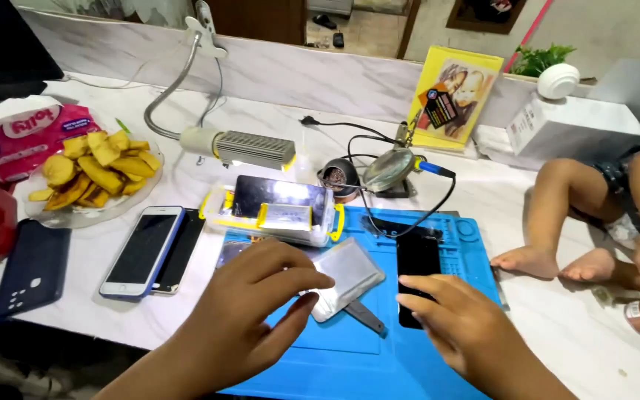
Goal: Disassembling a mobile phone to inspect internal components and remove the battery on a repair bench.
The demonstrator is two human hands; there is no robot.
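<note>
Pinching a silver phone battery [346, 275] in the left hand [250, 311] above the blue repair mat [350, 355].
Right hand [462, 326], fingers loosely open, rests beside the dark phone [418, 259]; battery out, not yet refitted, I'd judge.

On the blue mat [379, 363] at the tabletop's [557, 326] near edge, the left hand [250, 311] pinches a silvery flat battery [346, 274] above a metal scraper [364, 316]. The right hand [457, 318] rests its fingertips on a black phone [418, 259]. A plate of fried slices [98, 170] sits near the left edge.
</note>
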